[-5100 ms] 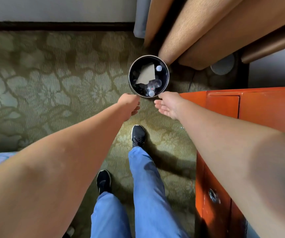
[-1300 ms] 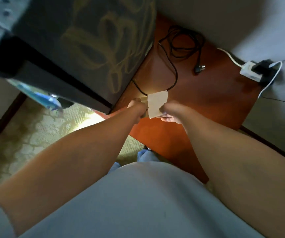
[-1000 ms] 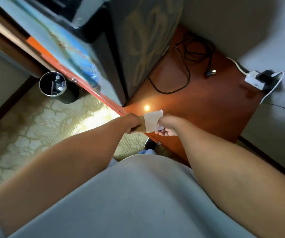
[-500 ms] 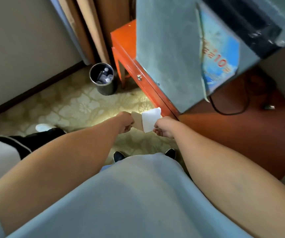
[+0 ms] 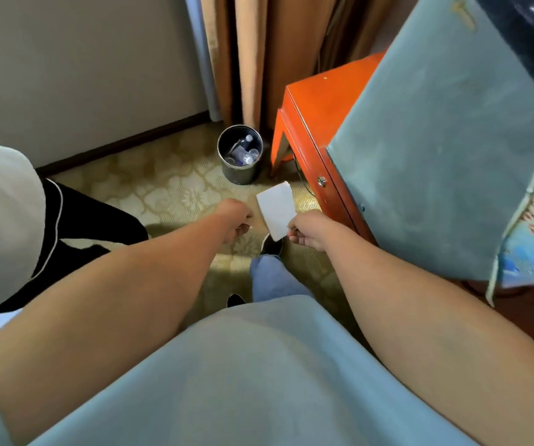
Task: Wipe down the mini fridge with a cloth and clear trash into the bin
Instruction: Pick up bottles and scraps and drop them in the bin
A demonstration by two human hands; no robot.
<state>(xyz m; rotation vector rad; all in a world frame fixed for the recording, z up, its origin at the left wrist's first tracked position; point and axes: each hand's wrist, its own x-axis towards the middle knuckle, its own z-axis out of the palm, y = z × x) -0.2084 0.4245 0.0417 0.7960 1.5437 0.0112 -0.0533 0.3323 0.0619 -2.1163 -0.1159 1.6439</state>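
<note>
Bin position governs your next move: it stands on the carpet ahead of both hands, beside the orange cabinet, well apart from the card. Your right hand pinches the white card by its lower corner, so the card's long axis points up and away toward the bin. Your left hand sits just beside the card with fingers curled; you cannot tell whether it holds anything. The card looks flat, stiff and unfolded. The bin is round, dark and open-topped, and already contains bottles.
</note>
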